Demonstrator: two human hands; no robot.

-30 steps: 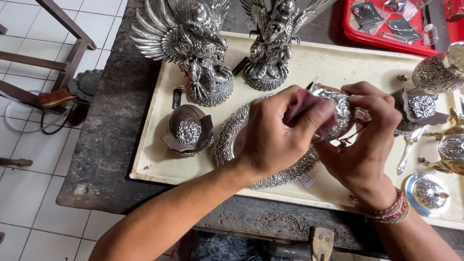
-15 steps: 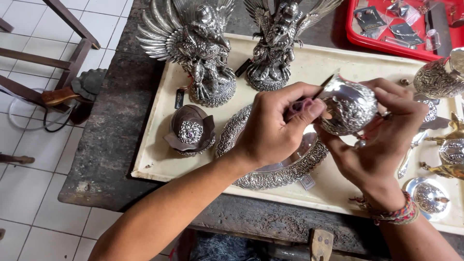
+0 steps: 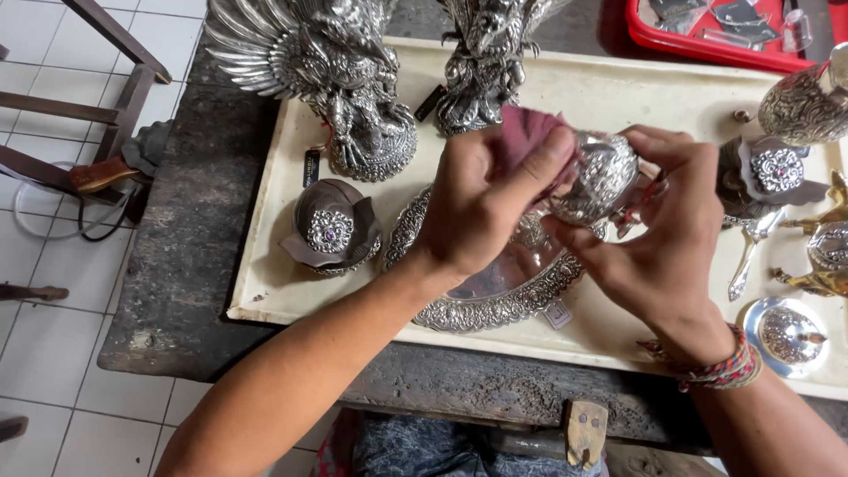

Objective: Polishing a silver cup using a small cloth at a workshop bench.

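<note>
A small black rectangular tag (image 3: 311, 166) hangs beside the left statue's base; a white paper tag (image 3: 557, 314) lies under the tray's rim; clear packets (image 3: 726, 25) fill the red tray.

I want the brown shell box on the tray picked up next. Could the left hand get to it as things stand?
Probably yes, once freed: the left hand now holds a pink cloth, but the brown shell box sits uncovered on the tray just beside it.

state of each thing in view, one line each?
left hand: shut on cloth
cloth: pressed on the cup
right hand: shut on cup
cup: held above the oval tray, tilted
oval tray: flat on the board, nothing in it
bird statues: upright
red tray: holds small packets
</note>
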